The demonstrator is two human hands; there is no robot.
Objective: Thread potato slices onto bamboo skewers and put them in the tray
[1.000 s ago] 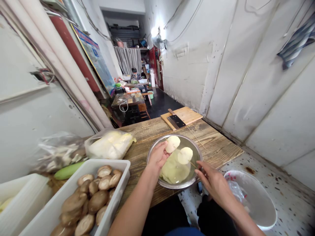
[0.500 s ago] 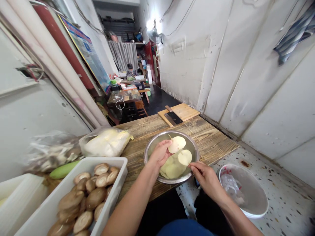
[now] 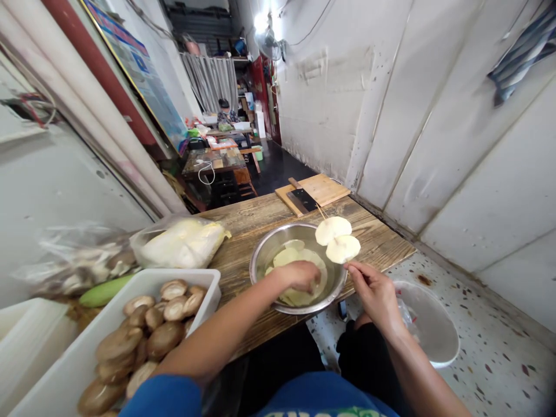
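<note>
My right hand (image 3: 369,286) is closed on the lower end of a thin wooden skewer (image 3: 320,212). Two pale potato slices (image 3: 343,249) are threaded on it, held over the right rim of a metal bowl (image 3: 256,255). Inside the bowl, more potato slices (image 3: 286,255) lie in water. My left hand (image 3: 302,275) reaches down into the bowl over these slices; its fingertips are hidden, so I cannot see whether it grips one.
A cleaver (image 3: 302,200) rests on a wooden cutting board (image 3: 328,188) at the table's far end. To the left are a white bin (image 3: 212,284) of mushrooms (image 3: 165,339), a bagged pale item (image 3: 182,243) and a green vegetable (image 3: 104,291). A white bucket (image 3: 438,330) stands at right.
My left hand has let go of the upper potato slice and dipped into the bowl. My right hand has carried the skewer with both slices up and right, to the bowl's rim.
</note>
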